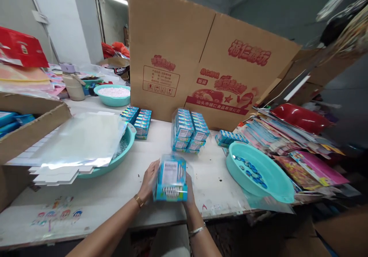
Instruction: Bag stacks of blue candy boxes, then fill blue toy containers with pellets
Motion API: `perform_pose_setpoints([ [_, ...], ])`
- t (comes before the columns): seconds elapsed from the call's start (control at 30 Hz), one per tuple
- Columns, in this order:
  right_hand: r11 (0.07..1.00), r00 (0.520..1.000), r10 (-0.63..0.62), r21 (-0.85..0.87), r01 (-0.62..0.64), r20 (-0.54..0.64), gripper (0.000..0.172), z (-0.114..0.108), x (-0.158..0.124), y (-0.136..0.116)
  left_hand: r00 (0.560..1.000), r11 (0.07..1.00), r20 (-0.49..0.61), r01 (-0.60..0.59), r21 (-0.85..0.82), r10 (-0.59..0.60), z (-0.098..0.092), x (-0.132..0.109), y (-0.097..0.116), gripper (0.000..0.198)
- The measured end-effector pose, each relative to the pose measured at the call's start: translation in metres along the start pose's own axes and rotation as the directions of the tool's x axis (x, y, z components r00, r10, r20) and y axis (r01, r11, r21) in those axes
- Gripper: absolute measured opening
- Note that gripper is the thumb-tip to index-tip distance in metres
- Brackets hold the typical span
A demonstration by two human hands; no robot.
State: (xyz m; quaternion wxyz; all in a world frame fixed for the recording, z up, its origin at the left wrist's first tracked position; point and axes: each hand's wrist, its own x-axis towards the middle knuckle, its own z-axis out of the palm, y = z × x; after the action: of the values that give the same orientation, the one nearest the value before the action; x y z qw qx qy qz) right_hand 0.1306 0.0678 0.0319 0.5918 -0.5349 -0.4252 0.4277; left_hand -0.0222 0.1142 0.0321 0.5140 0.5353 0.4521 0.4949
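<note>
Between my two hands is a blue candy box pack (171, 176) in a clear plastic bag, its white label panel facing up and slightly blurred. My left hand (149, 178) presses against its left side, with a gold-coloured band at the wrist. Along the right side lies my right hand (189, 190), partly hidden by the pack, with a silver bangle below it. Just beyond stand stacked blue candy boxes (192, 128), the left ones in clear wrap. More blue boxes (142, 122) stand further left, and a row of small blue boxes (231, 137) lies to the right.
A tall cardboard carton (184, 30) stands behind the boxes. At right is a turquoise basin (258, 165) with small blue pieces; another basin (130, 138) at left is partly covered by clear plastic sheets (83, 138). An open carton (37, 130) borders the left, and printed packaging (316, 168) lies right.
</note>
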Motion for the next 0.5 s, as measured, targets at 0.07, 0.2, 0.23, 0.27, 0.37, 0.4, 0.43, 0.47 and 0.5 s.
perform_pose_setpoints([
  [0.07,0.991,1.000,0.022,0.135,-0.020,-0.015,0.041,0.003,-0.005,0.006,0.991,0.991,-0.023,-0.135,-0.008,0.135,-0.001,-0.011,-0.006,0.050],
  [0.2,0.977,0.997,0.054,0.209,-0.040,-0.060,0.045,0.006,-0.013,0.018,0.986,0.987,0.049,-0.161,0.005,0.161,-0.007,-0.026,-0.018,0.045],
  [0.23,0.978,0.995,0.066,0.204,-0.051,-0.070,0.048,0.006,-0.013,0.020,0.992,0.994,0.056,-0.112,-0.019,0.113,-0.008,-0.025,-0.018,0.044],
  [0.27,0.979,0.994,0.078,0.195,-0.061,-0.080,0.050,0.005,-0.011,0.022,0.998,0.997,0.045,-0.047,-0.058,0.050,-0.010,-0.023,-0.018,0.045],
  [0.37,0.985,0.987,0.056,0.172,-0.030,-0.147,0.058,0.002,0.005,0.020,0.992,0.974,-0.067,0.091,-0.208,-0.107,-0.007,-0.003,-0.012,0.049],
  [0.4,0.983,0.985,0.042,0.182,-0.011,-0.166,0.057,0.002,0.014,0.019,0.988,0.966,-0.099,0.093,-0.241,-0.120,-0.003,0.005,-0.008,0.050],
  [0.43,0.979,0.985,0.041,0.205,-0.007,-0.165,0.054,0.002,0.023,0.016,0.987,0.962,-0.103,0.091,-0.257,-0.120,0.001,0.013,-0.004,0.049],
  [0.47,0.971,0.988,0.058,0.237,-0.024,-0.140,0.050,0.003,0.032,0.014,0.989,0.959,-0.079,0.099,-0.265,-0.124,0.007,0.021,0.000,0.048],
  [0.5,0.963,0.991,0.086,0.265,-0.057,-0.099,0.045,0.005,0.040,0.012,0.989,0.953,-0.039,0.123,-0.277,-0.139,0.012,0.026,0.003,0.046],
])
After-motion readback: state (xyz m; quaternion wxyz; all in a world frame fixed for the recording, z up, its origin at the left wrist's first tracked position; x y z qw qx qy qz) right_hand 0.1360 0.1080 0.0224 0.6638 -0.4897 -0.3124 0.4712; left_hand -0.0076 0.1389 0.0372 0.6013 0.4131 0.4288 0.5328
